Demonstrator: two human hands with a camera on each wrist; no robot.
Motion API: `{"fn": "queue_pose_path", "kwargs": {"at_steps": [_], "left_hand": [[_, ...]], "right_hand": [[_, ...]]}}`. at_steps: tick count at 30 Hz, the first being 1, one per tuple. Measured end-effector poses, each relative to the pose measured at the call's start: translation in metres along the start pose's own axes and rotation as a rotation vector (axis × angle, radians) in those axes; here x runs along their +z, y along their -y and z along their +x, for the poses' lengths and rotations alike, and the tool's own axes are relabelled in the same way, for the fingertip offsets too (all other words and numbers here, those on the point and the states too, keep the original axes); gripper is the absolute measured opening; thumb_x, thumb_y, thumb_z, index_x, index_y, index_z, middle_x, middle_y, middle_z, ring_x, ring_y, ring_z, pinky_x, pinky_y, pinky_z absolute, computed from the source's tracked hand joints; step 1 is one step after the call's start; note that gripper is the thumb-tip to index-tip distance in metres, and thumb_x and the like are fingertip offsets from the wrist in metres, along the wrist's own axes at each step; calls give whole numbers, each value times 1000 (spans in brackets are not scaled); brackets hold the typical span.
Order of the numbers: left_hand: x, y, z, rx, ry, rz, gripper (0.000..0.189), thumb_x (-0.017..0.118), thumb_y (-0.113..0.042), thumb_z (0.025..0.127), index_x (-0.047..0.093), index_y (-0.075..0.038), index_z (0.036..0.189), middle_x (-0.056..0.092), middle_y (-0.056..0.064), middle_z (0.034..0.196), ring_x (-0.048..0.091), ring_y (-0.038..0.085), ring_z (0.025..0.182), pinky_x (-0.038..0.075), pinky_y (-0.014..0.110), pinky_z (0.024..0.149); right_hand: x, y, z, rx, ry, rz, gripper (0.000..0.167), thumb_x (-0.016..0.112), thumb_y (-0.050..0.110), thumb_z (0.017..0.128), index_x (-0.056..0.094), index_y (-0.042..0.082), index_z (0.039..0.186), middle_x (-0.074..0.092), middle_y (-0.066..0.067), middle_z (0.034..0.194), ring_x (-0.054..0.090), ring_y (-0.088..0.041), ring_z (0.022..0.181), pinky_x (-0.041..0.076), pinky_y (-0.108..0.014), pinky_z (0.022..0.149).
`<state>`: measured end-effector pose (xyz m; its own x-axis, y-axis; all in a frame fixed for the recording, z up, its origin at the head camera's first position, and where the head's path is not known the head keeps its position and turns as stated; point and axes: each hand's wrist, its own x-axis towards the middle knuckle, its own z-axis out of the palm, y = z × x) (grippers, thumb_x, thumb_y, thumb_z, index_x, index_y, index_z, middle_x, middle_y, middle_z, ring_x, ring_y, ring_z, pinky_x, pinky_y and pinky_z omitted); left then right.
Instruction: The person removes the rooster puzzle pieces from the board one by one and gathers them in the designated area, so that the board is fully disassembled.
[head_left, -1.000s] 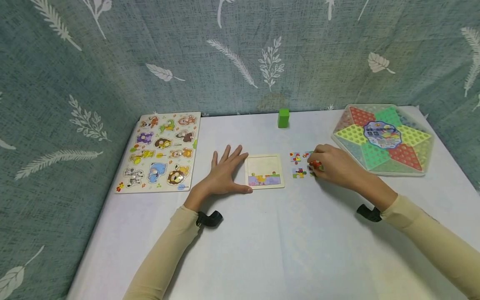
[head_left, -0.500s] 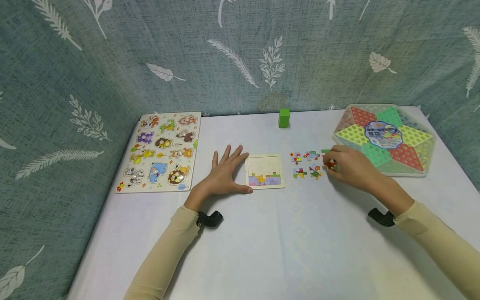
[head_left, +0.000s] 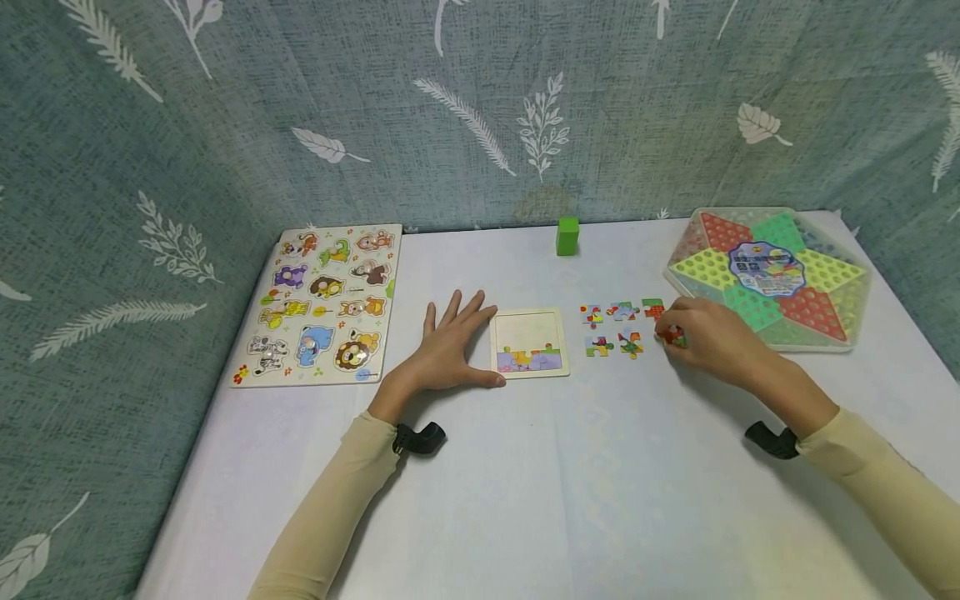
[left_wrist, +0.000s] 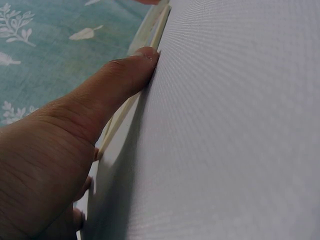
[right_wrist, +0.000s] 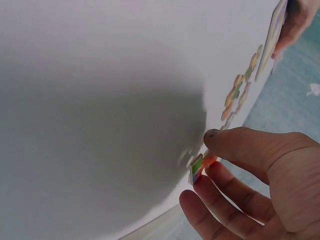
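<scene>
My left hand [head_left: 448, 346] lies with fingers spread at the left side of a small wooden puzzle tray [head_left: 565, 342]; the thumb touches its front edge in the left wrist view. Along the tray's bottom runs a row of fitted purple and orange jigsaw pieces [head_left: 528, 360]. My right hand [head_left: 708, 337] pinches a red and green jigsaw piece [right_wrist: 196, 169] between thumb and fingers, close over the table. Left of that hand lie several loose jigsaw pieces in two rows, among them a red and green one [head_left: 653, 309] and a multicoloured one [head_left: 630, 343].
An animal knob puzzle board [head_left: 318, 312] lies at the left. A green block [head_left: 567, 237] stands near the back. Behind my right hand sits a hexagonal game box [head_left: 765, 279] with coloured triangles. A patterned cloth [head_left: 480, 125] hangs along the table's back edge.
My right hand has moved right with a jigsaw piece, uncovering several loose pieces to its left, including the red and green one. My left hand and the tray have stayed in place.
</scene>
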<state>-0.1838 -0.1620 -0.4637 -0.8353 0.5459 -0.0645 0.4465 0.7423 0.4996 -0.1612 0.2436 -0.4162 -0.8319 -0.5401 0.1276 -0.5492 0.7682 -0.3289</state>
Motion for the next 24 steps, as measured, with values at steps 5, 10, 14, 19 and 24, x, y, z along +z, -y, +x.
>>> {"fn": "queue_pose_path", "kwargs": {"at_steps": [5,10,14,19,24], "left_hand": [[0,0,0,-4,1,-3,113,82,-63,70,30,-18,159,7,3,168,-10,30,152,-17,58,113],[0,0,0,-1,0,-2,112,82,-63,71,30,-17,159,7,3,168,-9,30,152,-17,59,113],[0,0,0,-3,-2,-1,112,82,-64,71,30,-18,159,7,3,168,-10,30,152,-17,58,113],[0,1,-1,-4,-4,-2,113,81,-65,71,29,-19,159,6,3,168,-10,30,152,-17,58,113],[0,0,0,-4,2,1,112,81,-65,71,29,-19,159,6,3,168,-10,30,152,-17,58,113]], "right_hand": [[3,1,1,-4,18,-13,18,82,-3,76,76,7,90,65,-4,89,64,-25,82,53,-44,68],[4,2,2,-15,28,-25,19,81,-5,75,77,6,90,67,-6,89,66,-27,83,54,-46,70],[4,3,4,-23,58,-26,18,79,-5,77,77,6,91,67,-6,91,66,-28,86,55,-48,73],[4,3,5,-40,62,-16,20,81,-4,77,77,7,92,68,-5,91,66,-26,84,55,-45,70],[5,0,3,-56,44,0,21,83,-5,75,78,8,92,67,-5,89,66,-23,80,53,-41,66]]}}
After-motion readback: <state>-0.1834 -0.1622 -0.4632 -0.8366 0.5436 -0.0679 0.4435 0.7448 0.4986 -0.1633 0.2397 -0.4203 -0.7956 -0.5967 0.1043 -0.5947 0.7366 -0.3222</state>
